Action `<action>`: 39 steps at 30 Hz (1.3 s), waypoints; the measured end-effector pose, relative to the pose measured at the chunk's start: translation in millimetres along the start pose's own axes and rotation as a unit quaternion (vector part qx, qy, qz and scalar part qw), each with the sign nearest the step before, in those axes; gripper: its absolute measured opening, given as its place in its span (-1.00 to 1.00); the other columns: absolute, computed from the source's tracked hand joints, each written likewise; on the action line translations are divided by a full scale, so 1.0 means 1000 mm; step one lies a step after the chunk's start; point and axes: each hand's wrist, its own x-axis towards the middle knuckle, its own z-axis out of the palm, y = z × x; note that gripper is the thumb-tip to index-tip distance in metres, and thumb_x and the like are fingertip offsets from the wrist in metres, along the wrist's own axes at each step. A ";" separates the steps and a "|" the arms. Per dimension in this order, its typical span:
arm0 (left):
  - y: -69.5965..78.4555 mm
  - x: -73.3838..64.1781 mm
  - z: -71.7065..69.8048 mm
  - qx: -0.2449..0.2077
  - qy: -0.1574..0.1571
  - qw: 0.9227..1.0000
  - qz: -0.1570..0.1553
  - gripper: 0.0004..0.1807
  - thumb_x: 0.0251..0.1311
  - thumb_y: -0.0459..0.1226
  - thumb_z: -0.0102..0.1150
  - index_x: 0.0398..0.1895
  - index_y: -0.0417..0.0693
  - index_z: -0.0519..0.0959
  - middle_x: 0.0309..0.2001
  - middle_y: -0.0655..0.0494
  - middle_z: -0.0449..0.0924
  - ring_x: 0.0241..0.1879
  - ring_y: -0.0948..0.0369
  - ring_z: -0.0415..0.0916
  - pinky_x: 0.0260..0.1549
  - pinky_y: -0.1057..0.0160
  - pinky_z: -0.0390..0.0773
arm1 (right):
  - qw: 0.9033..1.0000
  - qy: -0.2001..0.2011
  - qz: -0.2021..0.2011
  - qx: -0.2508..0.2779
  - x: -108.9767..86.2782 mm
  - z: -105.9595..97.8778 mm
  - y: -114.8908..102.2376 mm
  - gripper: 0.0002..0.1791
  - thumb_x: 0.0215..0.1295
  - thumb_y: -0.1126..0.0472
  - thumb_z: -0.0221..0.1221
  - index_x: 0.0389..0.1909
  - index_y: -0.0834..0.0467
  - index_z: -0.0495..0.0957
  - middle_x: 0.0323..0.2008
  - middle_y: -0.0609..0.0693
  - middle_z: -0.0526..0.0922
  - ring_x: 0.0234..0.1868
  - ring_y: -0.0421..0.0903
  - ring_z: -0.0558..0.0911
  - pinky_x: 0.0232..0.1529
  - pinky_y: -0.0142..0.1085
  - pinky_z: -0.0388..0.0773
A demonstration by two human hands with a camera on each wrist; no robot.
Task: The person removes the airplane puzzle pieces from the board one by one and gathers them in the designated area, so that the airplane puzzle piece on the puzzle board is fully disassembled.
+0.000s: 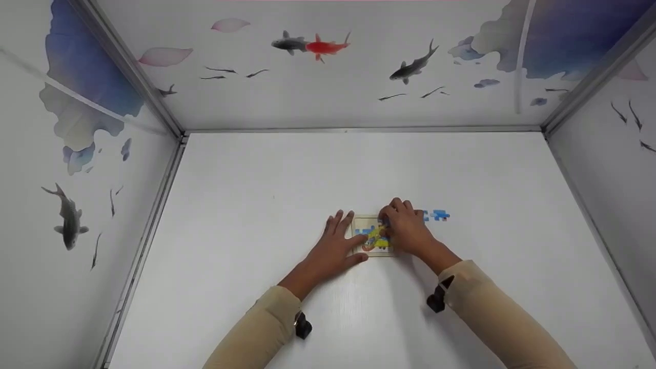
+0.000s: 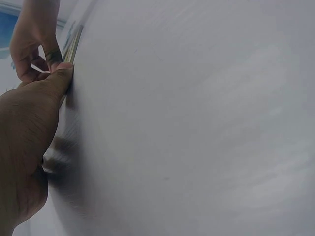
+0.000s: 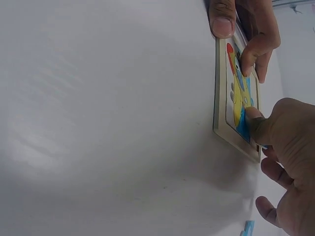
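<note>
Soft shadows, faint glare on tabletop (image 2: pixel 236 98)

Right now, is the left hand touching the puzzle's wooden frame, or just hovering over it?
Touching. The right wrist view shows the left hand with its thumb resting on the wooden frame at its rim, no gap between.

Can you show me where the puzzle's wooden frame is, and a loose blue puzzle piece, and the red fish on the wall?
Wooden frame (image 3: pixel 222 88): right wrist view, on its rim.
Loose blue puzzle piece (image 1: pixel 439 214): head view, on its blue surface.
Red fish (image 1: pixel 324 47): head view, on its painted body.
</note>
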 end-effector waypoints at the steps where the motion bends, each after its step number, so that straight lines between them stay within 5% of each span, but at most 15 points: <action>1: 0.000 0.000 0.000 0.000 0.001 1.000 0.000 -0.34 0.63 0.31 -0.03 0.59 0.28 0.54 0.80 -0.17 -0.10 0.78 -0.21 -0.29 0.71 -0.24 -0.17 | 1.000 0.003 -0.004 -0.004 0.000 0.000 0.000 -0.70 0.48 0.23 0.44 0.14 0.12 0.63 0.12 0.12 0.53 0.18 0.18 0.49 0.22 0.44 0.50; 22: 0.000 0.000 0.000 0.012 0.007 1.000 0.002 -0.34 0.62 0.32 -0.03 0.57 0.27 0.56 0.78 -0.19 -0.04 0.78 -0.22 -0.25 0.70 -0.24 -0.13 | 0.997 -0.001 -0.050 -0.051 -0.005 -0.004 0.009 -0.65 0.53 0.03 0.42 0.23 0.01 0.72 0.12 0.08 0.58 0.19 0.16 0.48 0.33 0.46 0.36; 39: -0.002 0.000 0.003 0.008 0.001 1.000 0.000 -0.32 0.63 0.33 -0.08 0.60 0.30 0.52 0.80 -0.16 -0.13 0.79 -0.19 -0.33 0.71 -0.22 -0.20 | 0.991 0.084 -0.096 -0.049 -0.022 -0.004 0.030 -0.81 0.50 0.15 0.44 0.06 -0.05 0.80 0.12 0.02 0.61 0.23 0.18 0.48 0.41 0.45 0.27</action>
